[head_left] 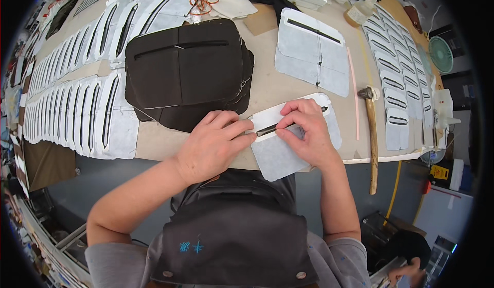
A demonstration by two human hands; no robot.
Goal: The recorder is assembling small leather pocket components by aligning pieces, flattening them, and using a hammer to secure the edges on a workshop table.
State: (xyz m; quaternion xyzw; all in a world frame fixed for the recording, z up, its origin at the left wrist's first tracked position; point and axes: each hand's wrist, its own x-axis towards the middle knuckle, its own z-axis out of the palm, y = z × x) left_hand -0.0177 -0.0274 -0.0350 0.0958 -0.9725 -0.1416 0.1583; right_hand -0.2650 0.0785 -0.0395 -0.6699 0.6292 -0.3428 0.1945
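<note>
left hand (213,144) flat, pressing grey fabric piece (288,144) | right hand (306,128) pinching its slit edge | piece at table (267,87) near edge | hammer (371,133) right, apart

On the front of the dark apron (234,241), low in the middle of the frame, there is a small blue mark (192,247). At the right edge, below the surface, sits a small yellow label or tag (439,172) with a dark mark on it, next to a white box shape (456,175). No screens show clearly.
</note>
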